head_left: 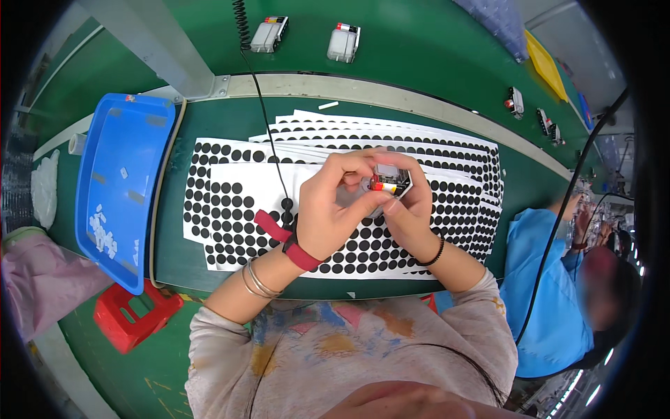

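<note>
Above the sheets of black round stickers (234, 241), my left hand (326, 202) and my right hand (412, 209) are closed around one small device (388, 183). It has a pale see-through housing, dark parts and a red, yellow and black battery facing up. Both thumbs press near the battery, and the curled fingers hide much of the housing. A red wrist strap (301, 255) circles my left wrist, with a thin black cord running from it toward the back.
At left lies a blue tray (89, 174) with small white pieces in it. Similar battery devices (343, 43) stand on the green surface behind the pale rail (300, 86). A red stool (125, 321) is at lower left. A person in blue (548, 293) sits close at right.
</note>
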Tool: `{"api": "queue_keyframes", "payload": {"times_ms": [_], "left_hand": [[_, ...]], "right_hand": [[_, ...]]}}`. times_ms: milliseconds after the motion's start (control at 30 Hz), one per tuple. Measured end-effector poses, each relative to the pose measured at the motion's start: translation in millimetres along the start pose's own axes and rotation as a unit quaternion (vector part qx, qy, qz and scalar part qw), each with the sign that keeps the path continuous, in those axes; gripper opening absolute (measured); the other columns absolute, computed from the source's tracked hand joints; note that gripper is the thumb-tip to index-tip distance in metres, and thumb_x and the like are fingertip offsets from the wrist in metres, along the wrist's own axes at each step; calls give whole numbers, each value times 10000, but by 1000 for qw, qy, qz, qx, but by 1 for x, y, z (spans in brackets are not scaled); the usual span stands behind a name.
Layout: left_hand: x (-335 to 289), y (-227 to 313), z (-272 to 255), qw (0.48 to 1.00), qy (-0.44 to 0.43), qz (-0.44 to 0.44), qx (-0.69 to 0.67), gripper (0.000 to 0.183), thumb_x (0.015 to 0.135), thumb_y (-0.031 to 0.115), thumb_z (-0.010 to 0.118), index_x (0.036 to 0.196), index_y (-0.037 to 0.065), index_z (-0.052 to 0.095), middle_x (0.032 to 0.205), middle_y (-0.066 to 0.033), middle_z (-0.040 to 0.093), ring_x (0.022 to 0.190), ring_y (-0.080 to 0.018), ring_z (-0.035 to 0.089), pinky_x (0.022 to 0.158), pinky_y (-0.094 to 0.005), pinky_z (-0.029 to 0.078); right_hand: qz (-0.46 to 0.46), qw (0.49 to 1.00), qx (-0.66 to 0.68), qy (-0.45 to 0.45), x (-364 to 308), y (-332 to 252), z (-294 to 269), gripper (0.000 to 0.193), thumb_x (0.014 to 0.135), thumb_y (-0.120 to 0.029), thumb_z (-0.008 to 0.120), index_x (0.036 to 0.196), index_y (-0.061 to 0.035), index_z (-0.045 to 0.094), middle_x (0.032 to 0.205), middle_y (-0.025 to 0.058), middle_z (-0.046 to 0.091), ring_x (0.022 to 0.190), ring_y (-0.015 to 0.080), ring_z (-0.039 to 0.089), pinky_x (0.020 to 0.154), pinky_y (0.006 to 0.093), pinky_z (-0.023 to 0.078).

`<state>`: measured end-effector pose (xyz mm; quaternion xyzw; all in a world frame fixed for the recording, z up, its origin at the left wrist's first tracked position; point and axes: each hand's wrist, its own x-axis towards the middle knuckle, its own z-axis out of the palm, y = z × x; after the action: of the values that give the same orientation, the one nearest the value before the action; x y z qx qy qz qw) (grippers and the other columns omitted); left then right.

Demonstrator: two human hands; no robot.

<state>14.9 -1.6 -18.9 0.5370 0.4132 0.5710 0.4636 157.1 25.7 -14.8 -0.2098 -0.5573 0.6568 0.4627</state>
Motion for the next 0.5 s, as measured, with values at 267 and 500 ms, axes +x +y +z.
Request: {"api": "queue_keyframes", "payload": {"times_ms": [267,500], "left_hand": [[-1,8,8,947,-38,106,301,538,728,194,645,1211,41,465,1329,-175,363,1160,-354,407,951,-397,354],[-4,-4,13,874,-121,151,446,567,691,234,667,1196,61,479,1306,-127,397,1197,-325,372,981,-432,323]], "right_hand": [[81,982,28,166,60,-12,-51,338,855,-162,560,1098,49,457,1045,186,567,920,237,586,791,350,510],[-33,911,-388,138,186,26,-170,355,821,-252,590,1042,22,543,1010,163,614,979,271,567,835,322,440]]}}
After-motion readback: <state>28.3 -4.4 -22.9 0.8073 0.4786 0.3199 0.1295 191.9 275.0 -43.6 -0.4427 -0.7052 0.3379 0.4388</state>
